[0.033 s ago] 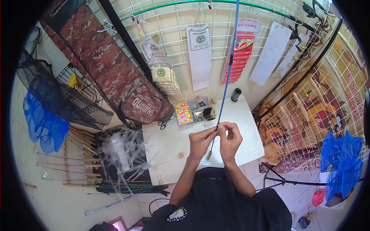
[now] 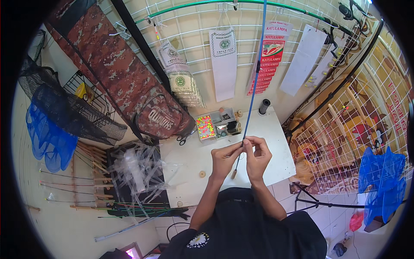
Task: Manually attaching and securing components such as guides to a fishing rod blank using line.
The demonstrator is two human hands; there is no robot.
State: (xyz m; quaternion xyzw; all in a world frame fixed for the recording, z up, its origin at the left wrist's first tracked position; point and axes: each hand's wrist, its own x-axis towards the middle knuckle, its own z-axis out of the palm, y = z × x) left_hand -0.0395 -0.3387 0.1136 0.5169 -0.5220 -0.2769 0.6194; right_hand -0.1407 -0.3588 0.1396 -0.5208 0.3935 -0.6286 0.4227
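Note:
A slim blue fishing rod (image 2: 251,103) runs from the top of the view down between my hands, slanting over the white table (image 2: 189,155). Its lower end, with a light-coloured tip (image 2: 234,174), hangs below my fingers near my shirt. My left hand (image 2: 225,159) pinches the rod from the left, fingertips pressed together. From the other side my right hand (image 2: 257,157) closes thumb and finger on the rod at the same spot, its other fingers curled. A thin dark loop, perhaps line, shows just under the fingertips; its detail is too small to make out.
Behind my hands a compartment box (image 2: 235,117) holds bright beads and small tackle. Scissors (image 2: 181,140), a round wooden piece (image 2: 202,174) and a dark spool (image 2: 264,106) lie around it. Plastic wrapping (image 2: 138,168) piles at the left. A camouflage rod bag (image 2: 125,82) leans behind.

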